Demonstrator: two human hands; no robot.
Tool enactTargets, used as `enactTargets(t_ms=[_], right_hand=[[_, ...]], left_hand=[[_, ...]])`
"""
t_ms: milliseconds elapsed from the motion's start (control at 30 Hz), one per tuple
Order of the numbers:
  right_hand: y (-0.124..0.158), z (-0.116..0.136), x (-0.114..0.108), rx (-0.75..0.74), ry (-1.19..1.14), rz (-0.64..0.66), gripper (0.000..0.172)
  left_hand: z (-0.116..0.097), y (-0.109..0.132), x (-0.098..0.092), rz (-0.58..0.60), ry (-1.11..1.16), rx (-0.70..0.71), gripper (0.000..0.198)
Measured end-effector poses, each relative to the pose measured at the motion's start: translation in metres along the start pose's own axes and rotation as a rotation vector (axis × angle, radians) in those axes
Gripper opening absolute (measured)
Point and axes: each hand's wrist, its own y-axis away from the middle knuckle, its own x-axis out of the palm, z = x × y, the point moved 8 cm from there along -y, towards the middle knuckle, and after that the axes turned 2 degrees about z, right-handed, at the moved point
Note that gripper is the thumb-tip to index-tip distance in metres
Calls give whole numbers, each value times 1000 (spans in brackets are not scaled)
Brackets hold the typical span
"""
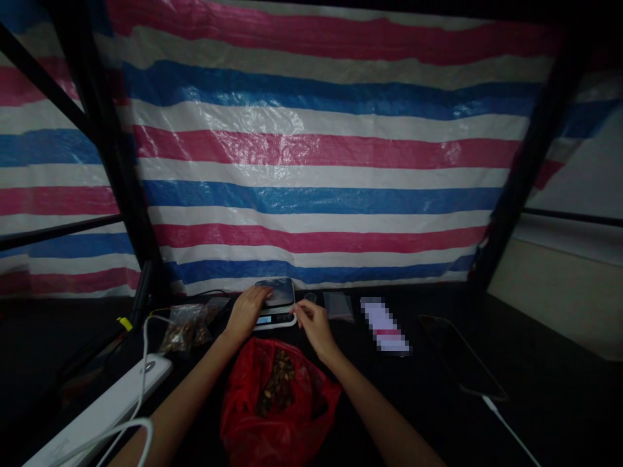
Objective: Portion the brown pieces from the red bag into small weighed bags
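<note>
A small white digital scale [275,319] with a lit display and a dark, shiny weighing plate [281,295] sits at the back of the black table. My left hand [250,310] is at its left side, fingers stretched out over the plate's edge. At the scale's right corner, my right hand [313,321] has its fingers curled in a pinch; whatever may be between the fingertips is too small to make out. Between my forearms stands an open red plastic bag [238,395] holding many small brown and golden pieces [277,383].
Clear bags of similar pieces [179,334] lie left of the scale. A white power strip [102,412] and white cable are at lower left. Rightward are a flat clear bag [338,306], a pixelated bright item [384,326] and a phone [462,357] with a cable. Striped sheeting [316,149] hangs behind.
</note>
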Motion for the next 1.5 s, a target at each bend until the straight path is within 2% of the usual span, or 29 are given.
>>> enactTargets(t_ms=[67, 133, 200, 300, 467, 600, 800, 1133, 1333, 1500], right_hand=[[2, 0, -5, -50, 51, -69, 22], [5, 0, -5, -95, 76, -99, 26], [8, -1, 1, -108, 75, -82, 33], [11, -6, 11, -87, 87, -43, 22], [11, -10, 11, -85, 68, -82, 25], [10, -14, 8, -75, 40, -105, 27], [9, -18, 2, -53, 51, -143, 28], [12, -3, -2, -95, 70, -161, 24], [9, -22, -5, 26, -51, -182, 28], [5, -26, -5, 44, -48, -144, 29]], left_hand=[[-1, 6, -19, -130, 102, -111, 26], [-4, 14, -27, -193, 215, -235, 25], [-9, 20, -24, -167, 329, -319, 24], [-14, 27, -16, -143, 471, -389, 25], [-1, 38, -11, -215, 615, -509, 26], [6, 41, -7, -232, 677, -531, 22], [2, 42, -3, -223, 745, -521, 23], [1, 45, -5, -255, 750, -577, 30], [-4, 47, 5, -194, 732, -608, 33], [-5, 47, 10, -167, 760, -614, 33]])
